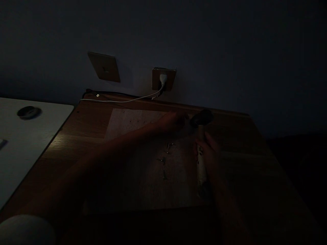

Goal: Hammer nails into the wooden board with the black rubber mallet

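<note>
The scene is very dim. A hammer (201, 172) with a dark head and a pale, spotted handle is gripped in my right hand (211, 153), its head pointing away from me. Just left of that head, my left hand (172, 122) rests low over a pale board (148, 197), fingers closed in a pinch. Whatever they hold, if anything, is too dark to make out. Several loose screws (163, 160) lie on the board nearer to me. Along its far edge runs a row of small dark dots (138, 121), partly covered by my left hand.
Under the board is a wooden table (79, 126) against the wall. A white cable (120, 101) crosses its back edge to a plug in a wall socket (157, 80). Another wall plate (104, 66) is further left. A white surface (33, 136) with a dark round object (28, 112) adjoins at left.
</note>
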Demonstrator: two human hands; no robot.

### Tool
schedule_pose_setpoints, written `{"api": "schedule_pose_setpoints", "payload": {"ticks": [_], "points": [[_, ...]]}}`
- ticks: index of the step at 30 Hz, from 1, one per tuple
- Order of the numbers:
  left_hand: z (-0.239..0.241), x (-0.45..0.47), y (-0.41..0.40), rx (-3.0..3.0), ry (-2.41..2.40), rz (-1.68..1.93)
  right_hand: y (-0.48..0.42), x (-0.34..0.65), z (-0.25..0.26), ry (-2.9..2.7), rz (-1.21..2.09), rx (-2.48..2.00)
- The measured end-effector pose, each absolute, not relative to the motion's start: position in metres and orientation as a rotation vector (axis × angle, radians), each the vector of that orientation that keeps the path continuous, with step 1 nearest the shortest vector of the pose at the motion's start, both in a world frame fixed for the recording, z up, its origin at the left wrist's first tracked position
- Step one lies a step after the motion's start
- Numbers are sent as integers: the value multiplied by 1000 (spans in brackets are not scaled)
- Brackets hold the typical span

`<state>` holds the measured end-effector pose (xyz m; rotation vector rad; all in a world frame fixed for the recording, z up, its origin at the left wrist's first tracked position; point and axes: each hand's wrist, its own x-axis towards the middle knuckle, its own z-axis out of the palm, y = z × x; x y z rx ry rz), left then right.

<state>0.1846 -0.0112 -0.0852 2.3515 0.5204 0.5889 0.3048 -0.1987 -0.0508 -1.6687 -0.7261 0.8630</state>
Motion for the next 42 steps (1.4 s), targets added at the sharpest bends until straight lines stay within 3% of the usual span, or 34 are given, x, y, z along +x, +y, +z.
{"api": "schedule_pose_setpoints", "payload": {"ticks": [25,42], "points": [[-81,183,-15,2262,575,621,-203,290,-42,-750,1202,-1436],[-87,185,-12,2268,547,644,-204,288,-46,-770,1121,-1457]]}}
